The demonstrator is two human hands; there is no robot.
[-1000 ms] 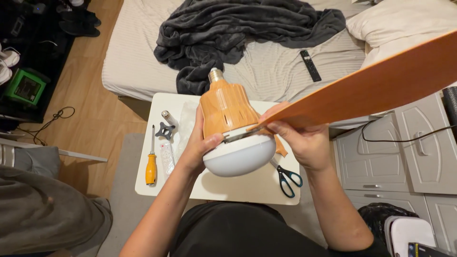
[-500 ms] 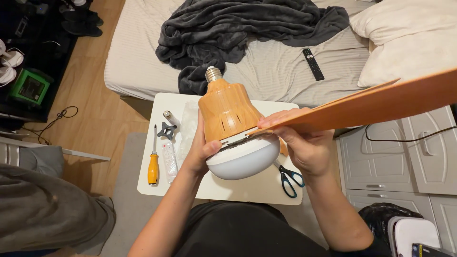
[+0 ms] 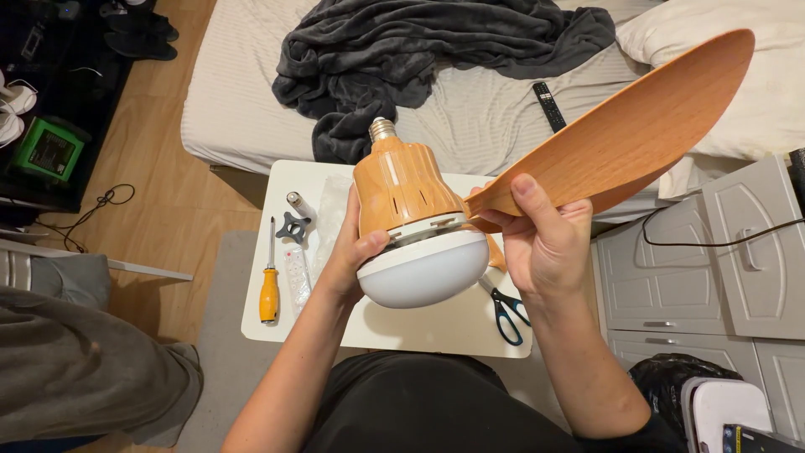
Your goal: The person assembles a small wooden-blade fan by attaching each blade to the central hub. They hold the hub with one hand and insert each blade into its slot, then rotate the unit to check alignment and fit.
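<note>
Lamp body (image 3: 411, 226) cupped in left hand (image 3: 352, 256) above worktop (image 3: 436, 331), seam turned toward right hand (image 3: 541, 243); right hand clamps blade (image 3: 620, 130) root against seam. Scissors (image 3: 506, 309) below right hand.

Setting: home bedroom, shown by a bed (image 3: 251, 109) with striped sheet, rumpled grey blanket (image 3: 436, 50), pillows (image 3: 704, 33) and a remote control (image 3: 549, 106), white cabinet drawers (image 3: 721, 268) alongside, wood floor (image 3: 159, 201), and a small white table (image 3: 436, 331) at the bedside.
</note>
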